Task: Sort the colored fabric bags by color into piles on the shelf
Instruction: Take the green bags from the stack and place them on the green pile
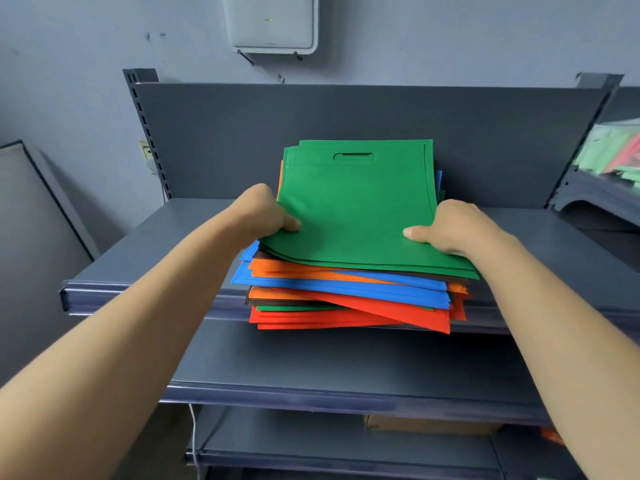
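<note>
And there was the stack (346, 292) of fabric bags, sitting mid-shelf on the top dark grey shelf (138, 258), its near end hanging out over the shelf's front lip. On top, the green bags (356, 209): several flat, matte, non-woven sheets lying almost square on one another, with a stitched hem across the far end and a slot handle (354, 156) punched through just below it. Both hands were on them! The left hand (266, 213) had its grip closed on the near left corner of the green bags, thumb pressed on top, fingers tucked out of sight underneath. The right hand (446, 226) matched it on the near right edge, grip closed on the same green layers, thumb flat on the cloth. Beneath the green, the colours were all mixed: blue bags (311, 282) fanned out to the left, orange bags (277, 265) between them, a thin dark layer, a sliver of green lower down, and red bags (381, 306) at the bottom, one skewed towards the near right. The far ends of the bags lay close to the shelf's upright back panel (311, 133). Above that, a white box (270, 22) hung on the wall. A lower shelf (311, 368) sat nearer, with a cardboard box (426, 424) below it, and far right, blurred, more green and red fabric (616, 150) lay on a neighbouring rack.
</note>
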The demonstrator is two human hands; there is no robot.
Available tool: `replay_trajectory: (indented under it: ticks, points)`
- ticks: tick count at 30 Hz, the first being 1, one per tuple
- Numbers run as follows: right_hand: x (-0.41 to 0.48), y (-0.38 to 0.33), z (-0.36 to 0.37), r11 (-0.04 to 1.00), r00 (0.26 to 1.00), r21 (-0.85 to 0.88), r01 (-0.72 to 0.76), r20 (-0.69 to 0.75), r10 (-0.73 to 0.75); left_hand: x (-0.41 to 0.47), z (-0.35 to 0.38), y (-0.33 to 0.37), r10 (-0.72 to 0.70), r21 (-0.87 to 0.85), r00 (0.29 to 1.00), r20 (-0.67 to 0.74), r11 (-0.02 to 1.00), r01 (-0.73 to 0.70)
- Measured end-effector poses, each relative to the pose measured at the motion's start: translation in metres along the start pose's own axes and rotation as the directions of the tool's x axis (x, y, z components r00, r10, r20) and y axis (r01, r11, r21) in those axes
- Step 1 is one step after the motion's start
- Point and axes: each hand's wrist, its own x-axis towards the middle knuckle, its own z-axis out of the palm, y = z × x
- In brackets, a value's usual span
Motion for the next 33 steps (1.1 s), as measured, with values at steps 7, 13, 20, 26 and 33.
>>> replay_trajectory:
  ticks: [7, 13, 20, 26, 33]
  points:
    - [0.003, 0.011, -0.007, 0.998, 1.000, 0.061, 0.012, -0.002, -0.012, -0.006, 0.001, 0.018, 0.221, 0.149, 0.964, -0.148, 0.969, -0.199]
    - [0.003, 0.016, -0.006, 0.994, 0.999, 0.106, -0.005, 0.044, 0.000, -0.021, 0.015, 0.023, 0.296, 0.422, 0.954, -0.057, 0.873, -0.245]
    - [-0.002, 0.017, -0.007, 0.992, 0.999, 0.124, -0.005, 0.041, 0.000, -0.041, 0.033, 0.030, 0.415, 0.554, 0.880, 0.229, 0.688, -0.469]
    - [-0.007, 0.019, -0.007, 0.991, 1.000, 0.132, 0.010, 0.007, -0.011, -0.044, 0.035, 0.037, 0.431, 0.572, 0.859, 0.276, 0.644, -0.507]
    - [-0.008, 0.018, -0.004, 0.990, 1.000, 0.140, 0.012, -0.008, -0.011, -0.028, 0.033, 0.032, 0.105, 0.529, 0.947, 0.302, 0.808, -0.258]
